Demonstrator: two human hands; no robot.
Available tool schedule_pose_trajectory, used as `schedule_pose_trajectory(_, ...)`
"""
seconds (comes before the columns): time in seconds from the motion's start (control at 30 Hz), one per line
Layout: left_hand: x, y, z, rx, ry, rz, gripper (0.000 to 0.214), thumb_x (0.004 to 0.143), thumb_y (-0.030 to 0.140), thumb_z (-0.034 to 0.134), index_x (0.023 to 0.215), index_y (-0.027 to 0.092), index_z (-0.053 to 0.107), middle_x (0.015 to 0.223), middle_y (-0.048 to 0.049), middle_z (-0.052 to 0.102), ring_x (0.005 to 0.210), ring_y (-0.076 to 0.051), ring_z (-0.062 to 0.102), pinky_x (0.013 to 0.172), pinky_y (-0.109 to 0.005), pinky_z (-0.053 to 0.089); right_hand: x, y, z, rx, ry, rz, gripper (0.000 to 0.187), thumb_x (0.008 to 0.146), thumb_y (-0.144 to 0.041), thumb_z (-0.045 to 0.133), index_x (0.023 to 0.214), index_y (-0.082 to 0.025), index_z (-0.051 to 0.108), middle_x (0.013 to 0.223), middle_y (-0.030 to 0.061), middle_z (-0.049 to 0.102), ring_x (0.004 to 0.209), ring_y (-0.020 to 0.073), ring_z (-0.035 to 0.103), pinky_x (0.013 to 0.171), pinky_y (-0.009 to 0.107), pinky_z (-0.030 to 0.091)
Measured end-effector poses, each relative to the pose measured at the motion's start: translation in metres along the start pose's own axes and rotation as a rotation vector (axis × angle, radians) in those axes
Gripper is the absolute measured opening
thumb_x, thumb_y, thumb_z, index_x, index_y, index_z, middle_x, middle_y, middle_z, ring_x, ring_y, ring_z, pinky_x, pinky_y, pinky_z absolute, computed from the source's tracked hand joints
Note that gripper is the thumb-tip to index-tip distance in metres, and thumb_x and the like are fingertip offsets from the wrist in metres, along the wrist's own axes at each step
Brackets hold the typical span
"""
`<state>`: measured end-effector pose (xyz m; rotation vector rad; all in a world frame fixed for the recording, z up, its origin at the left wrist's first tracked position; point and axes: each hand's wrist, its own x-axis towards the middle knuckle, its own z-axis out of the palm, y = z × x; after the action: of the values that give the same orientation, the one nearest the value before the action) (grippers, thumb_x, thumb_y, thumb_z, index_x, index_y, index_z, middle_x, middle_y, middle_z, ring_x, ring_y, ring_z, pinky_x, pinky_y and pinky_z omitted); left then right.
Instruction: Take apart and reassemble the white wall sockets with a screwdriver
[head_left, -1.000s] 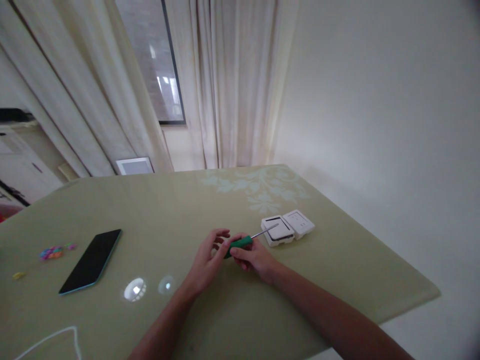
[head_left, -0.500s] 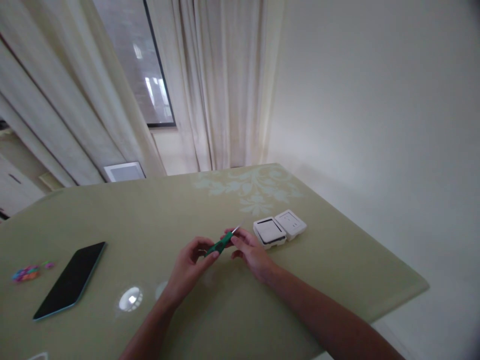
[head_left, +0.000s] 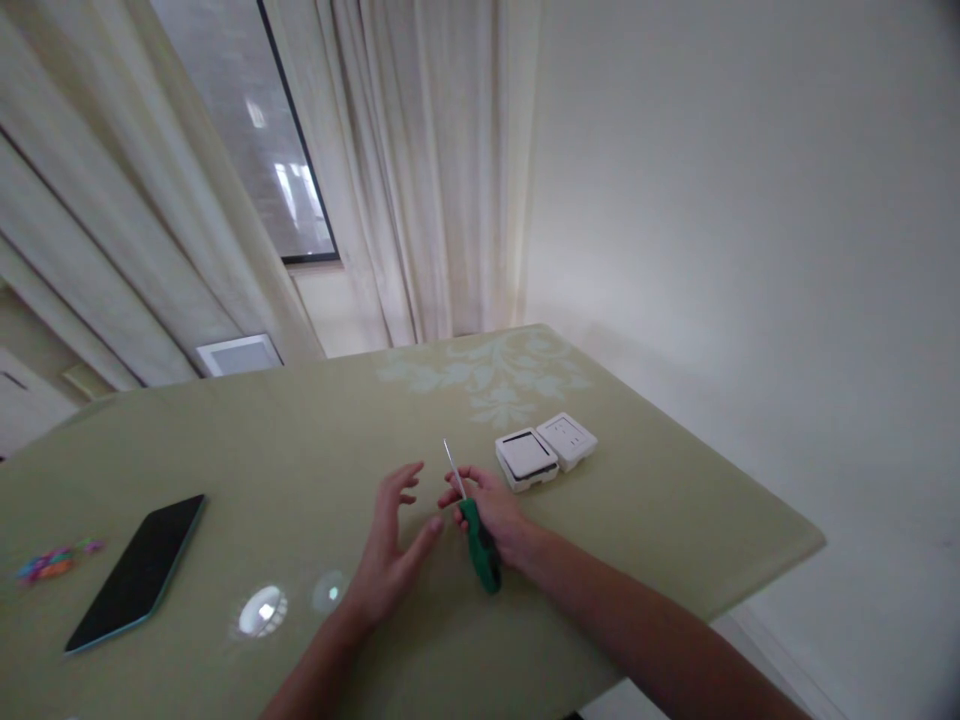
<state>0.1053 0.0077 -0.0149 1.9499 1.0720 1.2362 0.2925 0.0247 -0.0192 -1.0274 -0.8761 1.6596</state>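
A screwdriver (head_left: 478,548) with a green and black handle and a thin metal shaft is in my right hand (head_left: 496,510). Its tip points up and away, slightly to the left. To the left of it, my left hand (head_left: 390,565) has its thumb and fingers apart and touches nothing. Just beyond my right hand lie two white units on the table: a square wall switch (head_left: 526,456) with a dark gap along its plate edge, and a wall socket (head_left: 567,438) beside it with slots in its face.
The table (head_left: 315,420) has a pale green cover with a white floral print. At the left lie a black tablet (head_left: 140,570) and several small colourful pieces (head_left: 51,566). A wall (head_left: 712,250) runs along the right, and curtains (head_left: 442,180) hang behind.
My left hand has let go of the screwdriver and its fingers have spread. The screwdriver has swung round in my right hand, its handle now toward me. The view has shifted slightly.
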Motion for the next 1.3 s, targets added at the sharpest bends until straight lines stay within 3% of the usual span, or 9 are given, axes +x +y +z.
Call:
schedule_pose_trajectory(0.1, -0.003, 0.001, 0.006, 0.021, -0.138, 0.045, 0.060, 0.097, 0.042, 0.070, 0.151, 0.033, 0.048, 0.147, -0.0147, 0.055, 0.123, -0.032, 0.060, 0.097, -0.048, 0.056, 0.002, -0.001, 0.006, 0.044, 0.018, -0.014, 0.051, 0.086, -0.067, 0.070, 0.104, -0.021, 0.062, 0.070, -0.0020, 0.068, 0.052, 0.0094, 0.051, 0.050, 0.022, 0.033)
schedule_pose_trajectory(0.27, 0.003, -0.007, -0.003, 0.055, -0.006, -0.047, 0.043, 0.101, 0.044, 0.061, 0.141, 0.030, 0.055, 0.136, -0.0116, 0.063, 0.107, -0.027, 0.066, 0.090, -0.044, 0.059, 0.003, -0.032, -0.003, 0.229, -0.040, -0.063, 0.056, 0.086, -0.073, 0.069, 0.097, -0.019, 0.067, 0.055, -0.0069, 0.053, 0.044, 0.0079, 0.033, 0.046, 0.024, 0.023)
schedule_pose_trajectory(0.37, 0.006, -0.013, -0.007, 0.082, 0.011, -0.073, 0.041, 0.101, 0.046, 0.061, 0.137, 0.029, 0.058, 0.131, -0.0104, 0.066, 0.098, -0.025, 0.068, 0.087, -0.042, 0.060, -0.008, -0.072, -0.030, 0.287, 0.010, -0.263, 0.056, 0.087, -0.078, 0.066, 0.098, -0.023, 0.067, 0.050, -0.0103, 0.037, 0.043, 0.0090, 0.026, 0.044, 0.025, 0.023)
schedule_pose_trajectory(0.47, 0.006, -0.020, -0.006, 0.139, 0.000, -0.031, 0.039, 0.099, 0.047, 0.061, 0.133, 0.028, 0.061, 0.121, -0.0093, 0.070, 0.093, -0.025, 0.068, 0.085, -0.042, 0.059, -0.023, -0.116, -0.069, 0.235, 0.179, -0.542, 0.059, 0.087, -0.084, 0.059, 0.098, -0.026, 0.065, 0.051, -0.0103, 0.031, 0.043, 0.0093, 0.023, 0.043, 0.025, 0.022)
schedule_pose_trajectory(0.57, 0.007, -0.022, -0.002, 0.188, -0.017, 0.002, 0.036, 0.098, 0.049, 0.061, 0.126, 0.026, 0.065, 0.114, -0.0089, 0.072, 0.089, -0.025, 0.068, 0.079, -0.039, 0.060, -0.032, -0.146, -0.113, -0.063, 0.546, -0.668, 0.077, 0.085, -0.095, 0.038, 0.100, -0.024, 0.063, 0.061, -0.0064, 0.044, 0.046, 0.0098, 0.031, 0.046, 0.026, 0.029)
schedule_pose_trajectory(0.63, 0.010, -0.019, 0.005, 0.198, -0.029, 0.000, 0.036, 0.098, 0.050, 0.060, 0.124, 0.026, 0.066, 0.113, -0.0091, 0.073, 0.088, -0.025, 0.068, 0.076, -0.039, 0.060, -0.032, -0.155, -0.138, -0.334, 0.734, -0.597, 0.077, 0.084, -0.093, 0.040, 0.100, -0.022, 0.064, 0.072, -0.0018, 0.056, 0.049, 0.0099, 0.038, 0.049, 0.027, 0.033)
schedule_pose_trajectory(0.83, 0.036, 0.013, 0.058, 0.220, -0.243, -0.026, 0.045, 0.097, 0.050, 0.061, 0.134, 0.024, 0.063, 0.130, -0.0125, 0.069, 0.111, -0.029, 0.068, 0.088, -0.044, 0.060, -0.015, -0.141, -0.181, -0.814, 0.889, -0.285, 0.039, 0.075, -0.054, 0.081, 0.071, -0.018, 0.065, 0.075, 0.0073, 0.068, 0.077, 0.0219, 0.064, 0.067, 0.030, 0.044)
schedule_pose_trajectory(1.07, 0.090, 0.024, 0.123, 0.383, -0.325, -0.092, 0.091, 0.075, 0.053, 0.080, 0.150, 0.011, 0.048, 0.154, -0.0246, 0.053, 0.147, -0.041, 0.047, 0.123, -0.053, 0.035, -0.010, -0.128, -0.180, -1.169, 0.824, -0.003, 0.034, 0.077, -0.049, 0.085, 0.085, -0.017, 0.074, 0.101, 0.0188, 0.079, 0.101, 0.0323, 0.074, 0.082, 0.036, 0.052)
schedule_pose_trajectory(1.3, 0.097, 0.012, 0.122, 0.392, -0.338, -0.158, 0.082, 0.071, 0.051, 0.081, 0.139, 0.011, 0.057, 0.136, -0.0219, 0.064, 0.131, -0.039, 0.061, 0.113, -0.048, 0.045, -0.009, -0.126, -0.177, -1.262, 0.749, 0.034, 0.029, 0.083, -0.043, 0.081, 0.096, -0.017, 0.078, 0.107, 0.0166, 0.080, 0.102, 0.0290, 0.076, 0.080, 0.033, 0.053)
